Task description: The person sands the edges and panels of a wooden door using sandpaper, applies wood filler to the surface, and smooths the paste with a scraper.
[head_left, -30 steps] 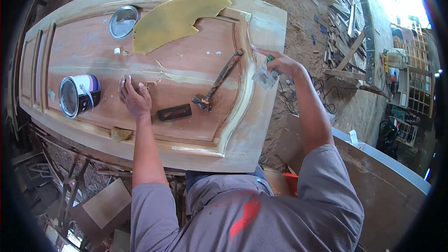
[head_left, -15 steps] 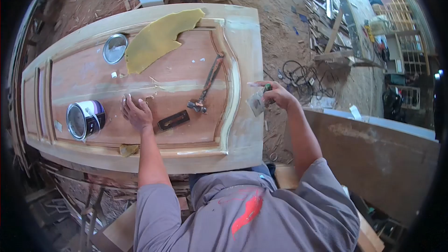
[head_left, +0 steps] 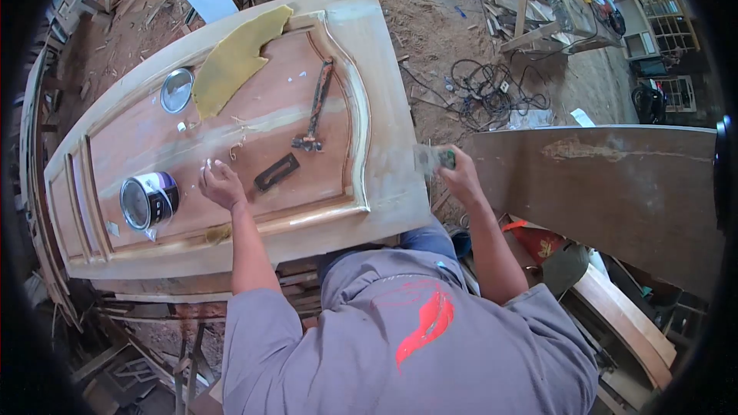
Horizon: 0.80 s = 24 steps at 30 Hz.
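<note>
A panelled wooden door (head_left: 388,184) lies flat in front of me. My right hand (head_left: 463,177) is closed round the green handle of a putty knife (head_left: 425,160), whose wide blade is at the door's right edge. My left hand (head_left: 223,186) is over the door's inner panel, fingers loosely bent and apart, with white on a fingertip. It is between an open paint can (head_left: 137,204) and a dark slotted block (head_left: 277,172). Beyond the block lies a hammer (head_left: 319,104) with a worn handle.
A yellowish sheet (head_left: 234,65) and a round can lid (head_left: 177,91) lie on the far side of the door. A small yellowish scrap (head_left: 218,234) is at the near frame. Tangled black cable (head_left: 492,92) covers the ground, and a brown board (head_left: 607,192) stands at right.
The view has shifted and turned a little. My right hand has brought the putty knife blade level with the door's edge. My left hand's fingers are more bent than before.
</note>
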### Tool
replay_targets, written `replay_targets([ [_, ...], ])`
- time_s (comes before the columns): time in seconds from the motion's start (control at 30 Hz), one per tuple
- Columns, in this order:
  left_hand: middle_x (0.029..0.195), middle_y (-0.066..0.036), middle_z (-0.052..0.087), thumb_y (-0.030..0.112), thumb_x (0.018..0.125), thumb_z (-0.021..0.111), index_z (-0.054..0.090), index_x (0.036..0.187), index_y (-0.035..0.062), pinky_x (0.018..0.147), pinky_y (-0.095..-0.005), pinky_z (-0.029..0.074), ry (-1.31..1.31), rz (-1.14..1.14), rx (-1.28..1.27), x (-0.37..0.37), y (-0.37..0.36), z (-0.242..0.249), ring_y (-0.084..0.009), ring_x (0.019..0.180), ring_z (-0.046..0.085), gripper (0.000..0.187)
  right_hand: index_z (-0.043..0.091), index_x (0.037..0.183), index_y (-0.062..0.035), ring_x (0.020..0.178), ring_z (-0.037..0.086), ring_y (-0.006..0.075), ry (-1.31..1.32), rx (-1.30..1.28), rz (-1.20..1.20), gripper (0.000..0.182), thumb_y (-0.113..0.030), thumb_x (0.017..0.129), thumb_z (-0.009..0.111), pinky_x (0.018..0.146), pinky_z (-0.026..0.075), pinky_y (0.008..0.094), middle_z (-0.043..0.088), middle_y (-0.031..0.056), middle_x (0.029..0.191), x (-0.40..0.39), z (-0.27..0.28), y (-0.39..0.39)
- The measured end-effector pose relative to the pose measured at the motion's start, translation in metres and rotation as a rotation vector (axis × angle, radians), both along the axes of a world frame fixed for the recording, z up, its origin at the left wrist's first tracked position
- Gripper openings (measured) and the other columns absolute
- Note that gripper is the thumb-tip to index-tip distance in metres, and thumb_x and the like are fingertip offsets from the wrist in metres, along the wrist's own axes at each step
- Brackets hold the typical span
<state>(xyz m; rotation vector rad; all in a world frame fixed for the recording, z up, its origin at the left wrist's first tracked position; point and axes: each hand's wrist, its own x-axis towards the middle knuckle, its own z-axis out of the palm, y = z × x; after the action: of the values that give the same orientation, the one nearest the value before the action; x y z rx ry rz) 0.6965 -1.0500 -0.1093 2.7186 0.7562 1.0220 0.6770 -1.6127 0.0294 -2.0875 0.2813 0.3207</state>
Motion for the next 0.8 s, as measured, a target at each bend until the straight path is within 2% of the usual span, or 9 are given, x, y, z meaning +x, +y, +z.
replay_targets([
  [0.1,0.083,-0.016,0.073,0.027,0.100,0.070,0.069,0.123,-0.0002,0.069,-0.0448,0.054,0.098,-0.086,-0.240,-0.032,-0.011,0.009,-0.0288,0.077,0.072,0.036,0.070,0.125,-0.0069,0.096,0.073,0.0310,-0.198,-0.201,0.158,0.040,-0.003,0.086,0.064,0.089,0.056,0.0407,0.075,0.0168,0.106,0.036,0.011,0.038],
  [0.2,0.071,-0.013,0.067,0.027,0.101,0.071,0.069,0.126,-0.0003,0.054,-0.0382,0.047,0.190,-0.109,-0.595,-0.077,-0.063,0.073,-0.0187,0.059,0.064,0.036,0.072,0.123,-0.0072,0.100,0.070,0.0387,-0.448,-0.328,0.299,0.037,-0.005,0.088,0.063,0.091,0.056,0.0466,0.074,0.0205,0.106,0.075,-0.006,0.069],
  [0.27,0.069,-0.011,0.064,0.026,0.102,0.069,0.065,0.132,-0.0008,0.054,-0.0340,0.046,0.245,-0.118,-0.639,-0.118,-0.083,0.081,-0.0143,0.058,0.063,0.040,0.073,0.123,-0.0069,0.103,0.067,0.0433,-0.513,-0.334,0.348,0.035,-0.007,0.090,0.063,0.092,0.054,0.0490,0.073,0.0230,0.107,0.092,-0.006,0.092],
  [0.3,0.067,-0.009,0.063,0.025,0.103,0.069,0.063,0.135,-0.0011,0.054,-0.0319,0.046,0.275,-0.123,-0.662,-0.141,-0.092,0.084,-0.0121,0.058,0.062,0.042,0.073,0.123,-0.0074,0.104,0.067,0.0428,-0.501,-0.325,0.379,0.035,-0.006,0.090,0.062,0.092,0.054,0.0499,0.072,0.0229,0.106,0.094,-0.013,0.097],
  [0.4,0.069,-0.009,0.065,0.022,0.103,0.068,0.054,0.146,-0.0006,0.059,-0.0299,0.049,0.321,0.077,-0.932,-0.211,-0.126,0.090,-0.0122,0.063,0.064,0.051,0.073,0.124,-0.0088,0.104,0.068,0.0417,-0.416,-0.320,0.483,0.038,-0.004,0.089,0.060,0.093,0.053,0.0515,0.072,0.0231,0.104,0.079,-0.028,0.106],
  [0.5,0.088,-0.019,0.073,0.018,0.102,0.065,0.052,0.143,-0.0045,0.073,-0.0399,0.056,0.357,0.109,-0.955,-0.284,-0.158,0.079,-0.0266,0.082,0.073,0.049,0.075,0.125,-0.0112,0.106,0.068,0.0416,-0.204,-0.294,0.672,0.042,-0.001,0.088,0.059,0.095,0.053,0.0505,0.073,0.0252,0.107,0.044,-0.005,0.104],
  [0.6,0.121,-0.029,0.068,0.007,0.092,0.066,0.047,0.149,-0.0028,0.100,-0.0466,0.052,0.378,-0.019,-0.819,-0.374,-0.166,0.021,-0.0372,0.116,0.067,0.061,0.076,0.123,-0.0102,0.105,0.068,0.0434,-0.228,-0.178,0.634,0.040,-0.004,0.086,0.061,0.095,0.053,0.0509,0.073,0.0263,0.109,0.031,-0.009,0.098],
  [0.7,0.146,-0.032,0.053,0.001,0.079,0.065,0.044,0.152,-0.0013,0.118,-0.0494,0.040,0.646,0.016,-0.588,-0.427,-0.178,0.010,-0.0444,0.135,0.054,0.076,0.076,0.120,-0.0074,0.102,0.069,0.0457,-0.463,-0.120,0.708,0.036,-0.004,0.088,0.060,0.093,0.054,0.0528,0.072,0.0275,0.108,0.023,-0.024,0.096],
  [0.8,0.155,-0.032,0.044,0.002,0.074,0.065,0.047,0.150,-0.0002,0.124,-0.0498,0.034,0.715,0.209,-0.561,-0.445,-0.207,0.030,-0.0474,0.138,0.051,0.078,0.077,0.115,-0.0076,0.108,0.069,0.0418,-0.001,-0.142,0.903,0.039,0.000,0.084,0.057,0.095,0.054,0.0491,0.074,0.0240,0.110,0.018,0.013,0.097],
])
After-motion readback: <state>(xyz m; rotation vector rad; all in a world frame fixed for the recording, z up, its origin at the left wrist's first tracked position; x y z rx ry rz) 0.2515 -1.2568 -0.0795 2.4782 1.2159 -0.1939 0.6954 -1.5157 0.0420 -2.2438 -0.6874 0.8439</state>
